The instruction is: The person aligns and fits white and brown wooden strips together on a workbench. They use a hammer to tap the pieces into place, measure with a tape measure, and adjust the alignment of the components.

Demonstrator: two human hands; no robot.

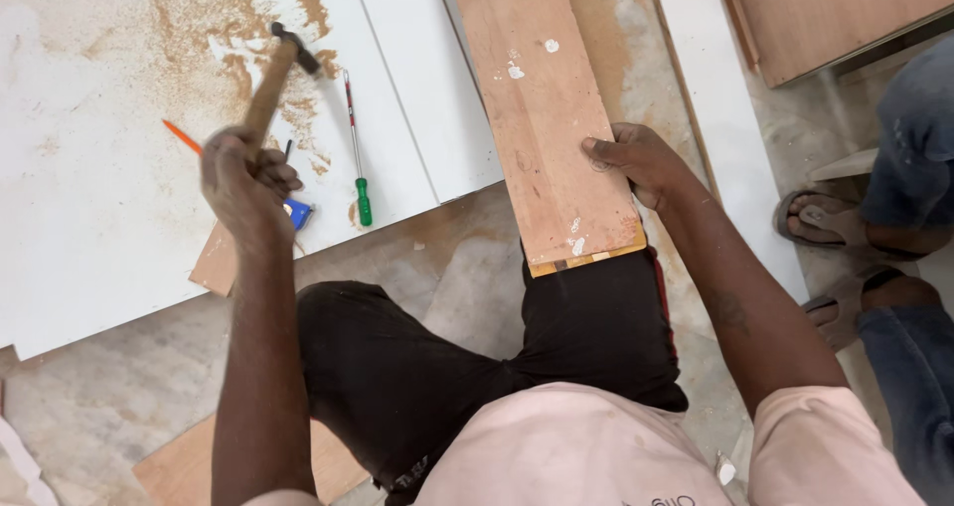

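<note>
Fingers of my left hand (238, 173) are wrapped tight around the wooden handle of a hammer (278, 69), raised above the white board (89, 218) with its dark metal head pointing up and away from me. My right hand (636, 158) lies mostly flat, fingers spread and only lightly curled, pressing on the right edge of a reddish-brown plywood plank (542, 108); it closes around nothing, it just pins the plank down.

That plank runs away from me, its near end resting on my right knee in black trousers (586, 327). Its face is worn and scuffed, with a few white paint spots, and the near end shows a pale layered edge.

What worries me: the hammer is held well to the left of the plank, so a swing would have to cross over, and my right fingers sit right on the plank's edge where a stray blow could catch them. The plank is only held by palm pressure and a knee, so I judge it could tip or slide under impact.

Just beside the left hand, on the white board, lie a green-handled screwdriver (358, 158), an orange pencil (182, 136) and a small blue object (298, 213), among scattered sawdust (219, 19). At the right edge, another person's sandalled feet (835, 257) stand near.
</note>
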